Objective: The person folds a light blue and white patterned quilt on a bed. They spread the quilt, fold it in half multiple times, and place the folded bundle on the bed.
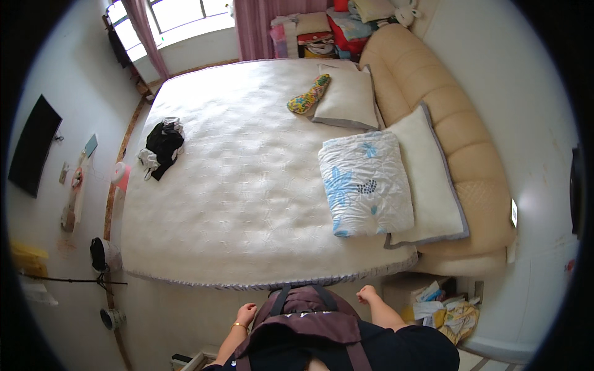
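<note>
My left hand [246, 313], with a gold-coloured bracelet at the wrist, hangs beside the dark maroon bag [304, 301] worn on my front. On the bag's other side is my right hand [366, 294], its fingers curled, near the bed's edge. Neither hand visibly holds anything. Before me lies a bare white mattress [222, 195]. A folded white quilt with blue leaf prints [366, 185] overlaps a grey-edged pillow [431, 185]. A second pillow [348, 99] lies farther up, with a yellow floral cushion [310, 94] against it. Black and white clothes [163, 141] are heaped at the far left.
A padded beige headboard [445, 134] stands at the right. Folded bedding [315, 37] is piled beyond the bed. Bags and cloths [445, 313] lie low at the right. A thin black pole [69, 280] and a bin [112, 319] are at the lower left.
</note>
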A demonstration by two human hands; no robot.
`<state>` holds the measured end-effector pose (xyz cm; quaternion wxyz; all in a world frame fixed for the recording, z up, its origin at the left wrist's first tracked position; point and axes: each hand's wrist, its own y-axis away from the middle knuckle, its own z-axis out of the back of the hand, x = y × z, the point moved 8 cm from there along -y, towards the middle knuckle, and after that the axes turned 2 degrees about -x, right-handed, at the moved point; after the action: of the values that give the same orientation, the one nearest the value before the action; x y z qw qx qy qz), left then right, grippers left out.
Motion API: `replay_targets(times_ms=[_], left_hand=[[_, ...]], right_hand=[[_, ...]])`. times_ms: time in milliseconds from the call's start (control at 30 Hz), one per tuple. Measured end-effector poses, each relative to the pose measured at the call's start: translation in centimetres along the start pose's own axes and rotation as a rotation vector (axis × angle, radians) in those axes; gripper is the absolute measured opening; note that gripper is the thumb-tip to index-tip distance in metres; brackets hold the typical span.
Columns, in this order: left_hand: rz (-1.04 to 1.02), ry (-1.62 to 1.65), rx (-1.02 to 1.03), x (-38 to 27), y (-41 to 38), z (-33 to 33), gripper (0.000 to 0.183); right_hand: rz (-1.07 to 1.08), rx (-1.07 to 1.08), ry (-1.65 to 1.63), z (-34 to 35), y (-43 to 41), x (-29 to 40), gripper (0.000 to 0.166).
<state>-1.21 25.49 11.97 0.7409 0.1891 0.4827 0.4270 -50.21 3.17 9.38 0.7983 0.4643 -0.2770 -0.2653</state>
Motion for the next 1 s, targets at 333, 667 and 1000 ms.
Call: replay_targets(times_ms=[333,667,1000], left_hand=[[0.037,0.045,0.05,4.1,-6.7,1.2,0.024],[-0.08,-0.159,0.246,7.2,-5.8,-4.5,0.025],[0.057,-0.02,-0.039,4.2,0.6,-11.0,0.026]], right_hand=[[-0.043,0.021,0.038,-5.5,3.6,-8.9,0.004],[-0.154,-1.005,-0.341,24.3,8.1,-9.8,0.064],[-0.249,-1.856,0.063,70.9,19.3,-3.8,0.08]])
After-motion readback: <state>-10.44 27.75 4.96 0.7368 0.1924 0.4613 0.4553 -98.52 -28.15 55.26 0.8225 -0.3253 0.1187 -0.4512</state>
